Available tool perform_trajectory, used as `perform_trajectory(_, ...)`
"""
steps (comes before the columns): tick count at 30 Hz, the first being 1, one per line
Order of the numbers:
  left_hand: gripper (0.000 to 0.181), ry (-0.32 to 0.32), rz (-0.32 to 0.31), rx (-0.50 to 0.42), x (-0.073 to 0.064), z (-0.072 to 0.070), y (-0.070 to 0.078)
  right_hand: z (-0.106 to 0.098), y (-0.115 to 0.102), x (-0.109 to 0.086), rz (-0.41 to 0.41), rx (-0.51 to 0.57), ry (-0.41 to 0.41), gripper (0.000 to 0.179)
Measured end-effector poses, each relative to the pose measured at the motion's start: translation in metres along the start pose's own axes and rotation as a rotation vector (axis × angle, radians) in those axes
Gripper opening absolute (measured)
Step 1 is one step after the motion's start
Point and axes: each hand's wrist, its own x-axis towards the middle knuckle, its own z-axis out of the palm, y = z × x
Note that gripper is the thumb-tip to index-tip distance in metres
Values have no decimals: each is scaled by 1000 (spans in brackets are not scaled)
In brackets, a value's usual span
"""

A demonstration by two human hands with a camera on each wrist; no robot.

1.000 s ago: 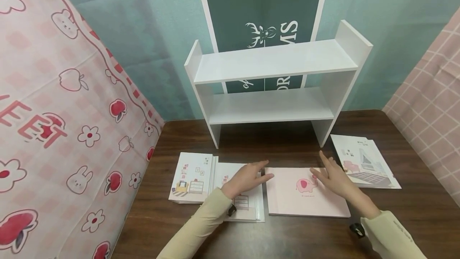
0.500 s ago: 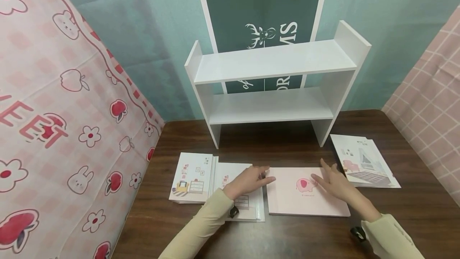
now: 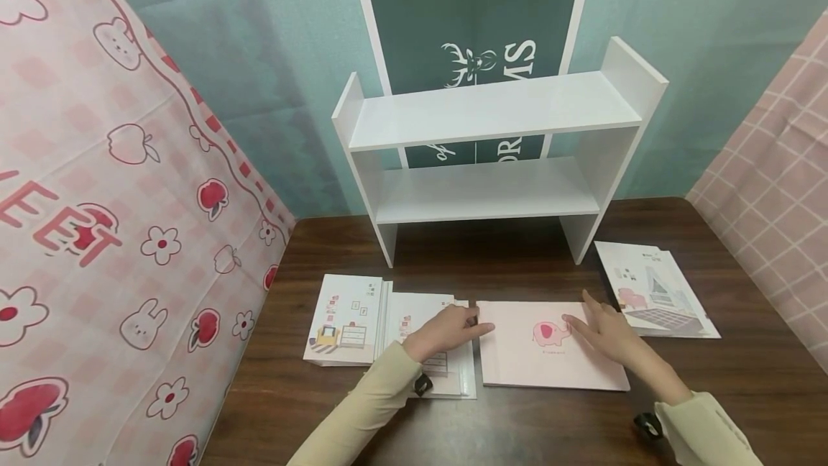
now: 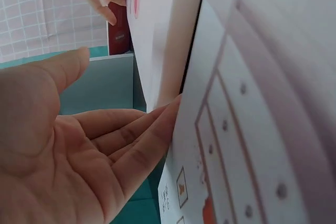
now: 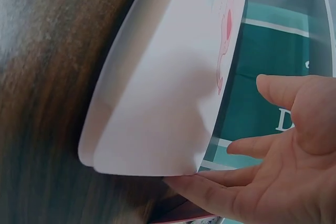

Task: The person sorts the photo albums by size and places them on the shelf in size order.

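Both the left hand (image 3: pixel 446 331) and the right hand (image 3: pixel 606 333) have their fingers spread, not pinching, at opposite ends of the pink elephant-cover book (image 3: pixel 550 369), which lies flat on the wooden table (image 3: pixel 446 437), well in from its left and right edges. Neither thumb is closed down on the cover, so a lift from this hold could let the book slide out, or raise its upper cover alone. The left fingertips sit in the narrow gap beside the white dresser-print book (image 3: pixel 446 378) and might drag it askew. Raising one end sooner would tilt the load, while the right hand, swinging towards the table's right edge, could nudge the white armchair-print book (image 3: pixel 656 290)
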Motion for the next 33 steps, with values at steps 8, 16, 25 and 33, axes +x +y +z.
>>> perform_trajectory(8, 41, -55, -22, -118, -2, 1, 0, 7, 0, -1, 22, -34, 22, 72)
perform_trajectory(16, 44, -60, 1, -209, -3, 2, -2, 10, -3, -1, 15, -73, 33, 68)
perform_trajectory(25, 48, -100, -60, -319, -5, 2, 4, 12, -7, -2, 30, -48, 47, 66)
perform_trajectory(33, 54, -122, -41, -353, -6, 3, 7, 15, -9, -5, 77, -5, 68, 64)
